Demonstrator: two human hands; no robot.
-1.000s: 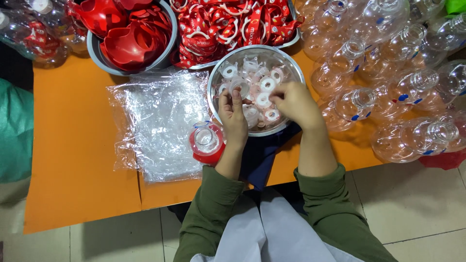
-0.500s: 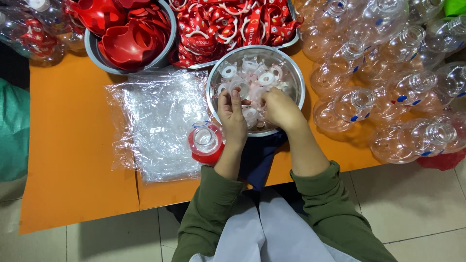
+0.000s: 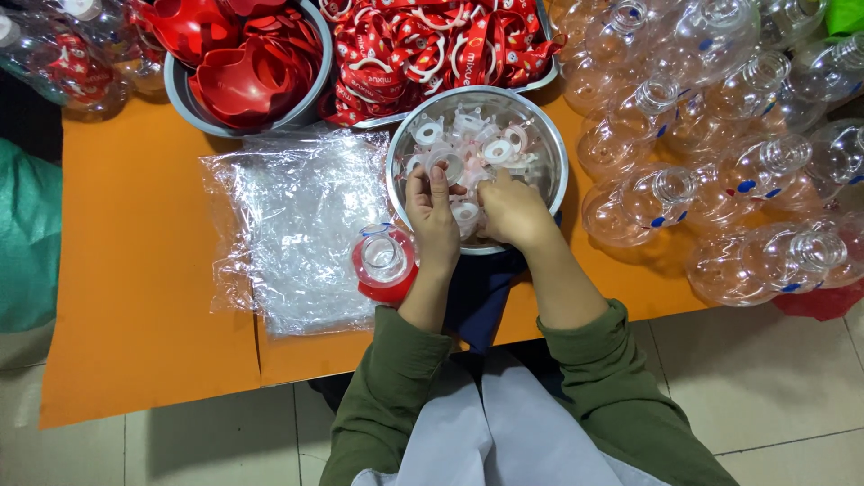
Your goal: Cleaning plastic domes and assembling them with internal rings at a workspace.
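both hands in steel bowl (image 3: 551,148) on orange bench (image 3: 135,270), left hand (image 3: 434,216) fingers (image 3: 439,180) pinching a white plastic ring (image 3: 447,165), right hand (image 3: 513,211) fingers curled into glossy round rings, grip unclear, crinkled clear bag (image 3: 297,225) just beside

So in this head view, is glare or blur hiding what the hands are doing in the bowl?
Head view: sharp and evenly lit; both hands, left and right, read clearly. Glare speckles the steel bowl, plastic sheet and clear bottles; the fingertips' grip is hidden among pale parts.
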